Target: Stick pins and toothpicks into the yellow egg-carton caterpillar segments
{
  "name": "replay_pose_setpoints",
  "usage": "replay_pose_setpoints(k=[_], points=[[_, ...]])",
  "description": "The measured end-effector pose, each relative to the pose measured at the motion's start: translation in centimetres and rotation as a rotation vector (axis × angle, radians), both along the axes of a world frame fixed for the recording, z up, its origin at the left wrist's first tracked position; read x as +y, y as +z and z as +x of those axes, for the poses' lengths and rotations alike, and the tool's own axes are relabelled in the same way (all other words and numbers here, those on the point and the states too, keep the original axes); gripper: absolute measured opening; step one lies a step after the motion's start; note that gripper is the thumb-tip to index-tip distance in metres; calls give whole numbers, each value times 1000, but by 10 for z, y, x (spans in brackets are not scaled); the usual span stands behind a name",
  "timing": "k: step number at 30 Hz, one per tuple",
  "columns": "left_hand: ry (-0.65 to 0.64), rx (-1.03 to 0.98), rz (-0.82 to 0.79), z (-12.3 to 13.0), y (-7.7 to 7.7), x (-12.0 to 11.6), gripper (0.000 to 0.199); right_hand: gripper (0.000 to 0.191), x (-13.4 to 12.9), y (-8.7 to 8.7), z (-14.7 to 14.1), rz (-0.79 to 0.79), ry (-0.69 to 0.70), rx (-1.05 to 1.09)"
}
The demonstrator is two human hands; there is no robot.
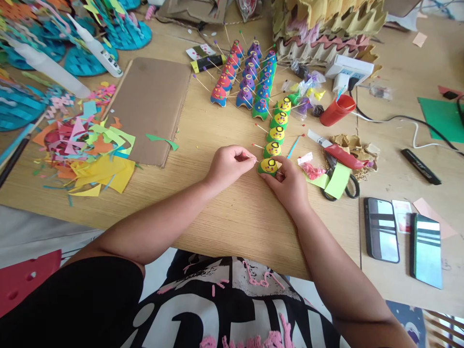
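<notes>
My left hand [229,168] pinches a thin stick [251,156] at the left side of the nearest yellow-and-green painted cup figure [268,166]. My right hand [290,184] grips that figure from its right side, thumb low and fingers behind. Behind it, more yellow-topped figures [277,133] run in a row away from me, some with red-tipped sticks in their sides. Further back stand rows of red-and-blue [218,95], purple [244,97] and blue-and-green [260,107] figures, also with sticks.
Paper scraps [101,159] and a cardboard sheet [150,106] lie left. At right are a red cup [338,110], scissors [352,186], a red-handled cutter [346,157], a power strip [350,70] and two phones [382,229]. Egg cartons [326,29] are stacked behind.
</notes>
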State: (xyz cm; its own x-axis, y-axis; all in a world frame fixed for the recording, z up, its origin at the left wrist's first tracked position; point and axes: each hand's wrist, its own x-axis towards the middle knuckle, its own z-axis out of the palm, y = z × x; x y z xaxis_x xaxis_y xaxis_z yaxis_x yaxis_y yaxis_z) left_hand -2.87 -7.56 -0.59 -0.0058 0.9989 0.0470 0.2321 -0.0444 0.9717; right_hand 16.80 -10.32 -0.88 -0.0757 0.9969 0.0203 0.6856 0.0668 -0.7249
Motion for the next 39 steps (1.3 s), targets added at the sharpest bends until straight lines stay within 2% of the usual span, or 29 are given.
replay_pose_setpoints(k=[5, 39], points=[[-11, 7, -44, 0, 2, -1, 8, 47, 0, -1, 0, 3, -2, -8], [-57, 63, -37, 1, 2, 0, 14, 44, 2, 0, 0, 0, -6, -24]])
